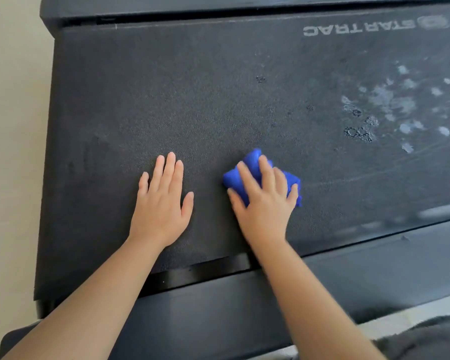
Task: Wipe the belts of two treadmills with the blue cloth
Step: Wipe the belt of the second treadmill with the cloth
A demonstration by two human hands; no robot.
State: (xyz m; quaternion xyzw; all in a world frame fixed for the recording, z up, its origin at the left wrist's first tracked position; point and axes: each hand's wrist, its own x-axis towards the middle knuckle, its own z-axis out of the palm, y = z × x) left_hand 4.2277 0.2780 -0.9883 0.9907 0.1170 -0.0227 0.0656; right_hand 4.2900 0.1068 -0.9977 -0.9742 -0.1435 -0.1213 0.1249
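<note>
Dark textured treadmill belt (pixel 192 105), marked "STAR TRAC" (pixel 359 28) upside down at far right. Blue cloth (pixel 255 166), bunched, is pressed mid-belt under the gripping right hand (pixel 264 201). Left hand (pixel 161 201) is laid flat, fingers extended.

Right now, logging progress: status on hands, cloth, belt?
Left hand flat on treadmill belt, empty. Right hand pressing blue cloth. Whitish spots right. Nothing blocking.
</note>
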